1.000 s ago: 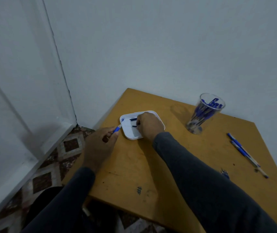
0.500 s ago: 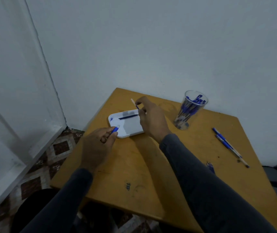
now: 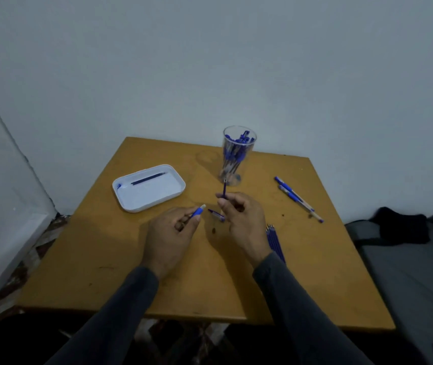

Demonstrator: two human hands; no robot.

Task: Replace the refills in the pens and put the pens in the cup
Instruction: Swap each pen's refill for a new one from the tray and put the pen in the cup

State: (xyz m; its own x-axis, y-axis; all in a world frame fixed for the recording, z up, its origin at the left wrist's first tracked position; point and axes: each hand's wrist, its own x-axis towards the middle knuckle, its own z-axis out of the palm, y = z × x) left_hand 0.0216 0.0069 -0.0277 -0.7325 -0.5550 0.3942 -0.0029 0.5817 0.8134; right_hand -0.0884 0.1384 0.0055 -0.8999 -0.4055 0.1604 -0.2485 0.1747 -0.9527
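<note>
My left hand (image 3: 170, 234) grips a blue pen barrel (image 3: 198, 211) with its pale open end pointing up and right. My right hand (image 3: 240, 217) pinches a thin blue refill (image 3: 224, 189) upright, a little to the right of the barrel. A small blue pen part (image 3: 216, 214) lies on the table between the hands. The clear cup (image 3: 235, 155) stands at the back, holding several blue pens. Two blue pens (image 3: 296, 197) lie to the right. A bundle of blue refills (image 3: 275, 242) lies beside my right wrist.
A white tray (image 3: 149, 188) at the back left holds one dark refill and a small blue piece. The wooden table (image 3: 315, 272) ends at a wall behind. A grey seat with a dark cloth (image 3: 399, 229) stands to the right.
My right hand lifted off the tray and came back to the table's middle, now holding a refill upright. My left hand moved right with the barrel. The view swung right.
</note>
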